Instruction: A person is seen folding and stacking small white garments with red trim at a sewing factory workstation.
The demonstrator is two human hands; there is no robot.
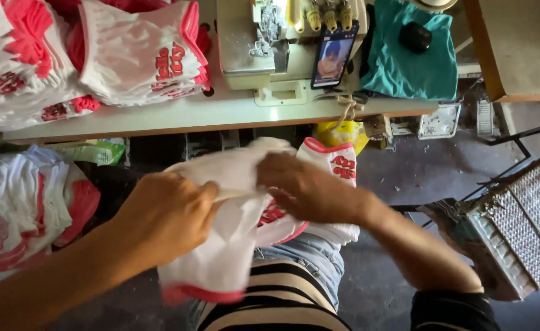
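No box or bin shows; the garments lie in loose heaps instead. Both hands are closed on one white garment with pink trim (233, 245), held over the lap just below the worktop (221, 113) edge: the left hand (166, 217) bunches the cloth in a full grip, and the right hand (304, 187) lies curled over its upper fold, fingers pressing into the fabric. A second piece with a pink collar (334, 162) pokes up just beyond the right hand, touching the held cloth. Two heaps of like garments can be counted: one stacked pile (98, 55) on the worktop beyond the left hand, and one pile (25, 208) beside the left forearm, lower down. Straight ahead of the hands stands one sewing machine (270, 43), with one phone (333, 54) propped against it, screen lit. Beyond the right hand lies one teal cloth (414, 61) with a dark round object on top. A metal mesh rack (521, 224) stands near the right forearm.
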